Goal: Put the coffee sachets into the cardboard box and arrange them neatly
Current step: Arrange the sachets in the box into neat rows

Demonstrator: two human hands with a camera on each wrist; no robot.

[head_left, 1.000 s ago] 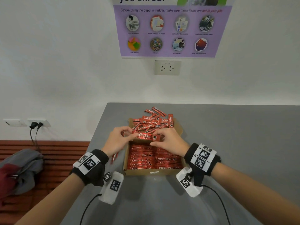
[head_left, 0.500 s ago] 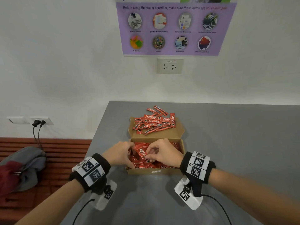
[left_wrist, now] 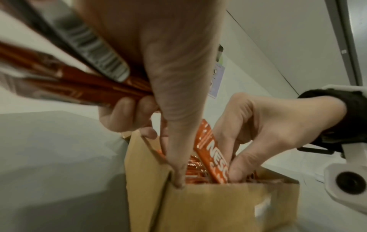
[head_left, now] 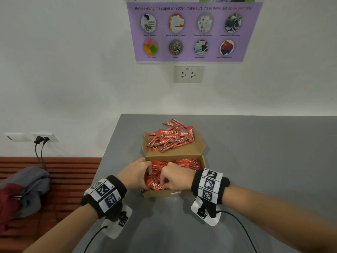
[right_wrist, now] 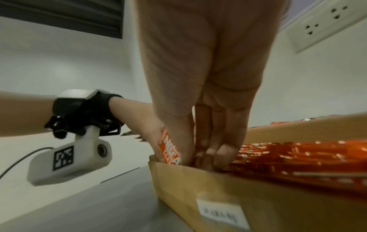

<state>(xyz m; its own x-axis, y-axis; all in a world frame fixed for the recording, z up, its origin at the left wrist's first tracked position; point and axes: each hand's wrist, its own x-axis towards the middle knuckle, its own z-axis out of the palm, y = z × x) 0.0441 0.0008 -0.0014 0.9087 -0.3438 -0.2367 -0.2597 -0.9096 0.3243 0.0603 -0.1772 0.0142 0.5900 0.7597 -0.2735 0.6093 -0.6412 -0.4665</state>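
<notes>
Head view shows a grey table [head_left: 255,161] against a white wall, with a cardboard box [head_left: 164,194] near its left edge. Both hands reach into the box's near-left corner: the left hand [head_left: 135,173] clutches spare sachets [left_wrist: 65,81] in curled fingers, and the right hand [head_left: 176,177] pinches one coffee sachet [head_left: 155,185] tilted among the packed rows. Loose sachets [head_left: 171,137] are heaped on the open lid behind the box; bare table lies right of the box.

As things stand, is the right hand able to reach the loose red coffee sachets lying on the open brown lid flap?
Probably yes, once it lets go. The right hand now pinches a red sachet at the brown cardboard box's near wall. The loose red sachets lie uncovered on the lid flap just beyond, with nothing between.
</notes>
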